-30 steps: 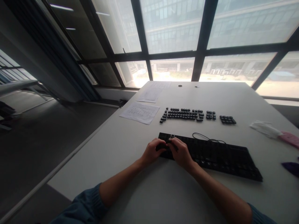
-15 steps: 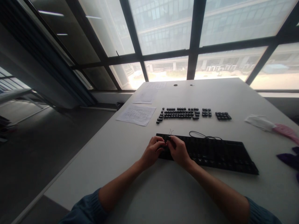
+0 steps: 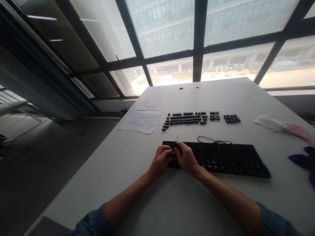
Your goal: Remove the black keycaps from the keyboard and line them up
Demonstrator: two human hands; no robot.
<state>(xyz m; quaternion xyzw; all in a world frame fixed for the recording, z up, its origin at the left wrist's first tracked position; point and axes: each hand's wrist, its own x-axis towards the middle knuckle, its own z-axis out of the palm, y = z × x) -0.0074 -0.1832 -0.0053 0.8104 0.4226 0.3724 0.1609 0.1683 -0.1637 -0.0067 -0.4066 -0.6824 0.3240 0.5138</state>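
Note:
A black keyboard (image 3: 228,160) lies slightly aslant on the white table, and both my hands are over its left end. My right hand (image 3: 187,158) is closed, pinching a small keycap puller (image 3: 175,144) with a dark body; its two thin wires stick up past the fingertips, away from me. Close against it, my left hand (image 3: 159,161) has its fingers curled together in a pinch. Whatever the left fingertips grip is too small and hidden to make out. Beyond the keyboard, loose black keycaps (image 3: 185,120) are laid out in rows and blocks.
Printed sheets of paper (image 3: 140,123) lie at the left of the table (image 3: 137,154). A black cable (image 3: 206,139) loops behind the keyboard. At the right are a white-and-pink cloth item (image 3: 270,124) and a purple cloth item (image 3: 304,160). Large windows stand behind the table.
The view has shifted slightly, so the table and objects sit a little further left. Both hands keep the same pinched pose over the keyboard's left end.

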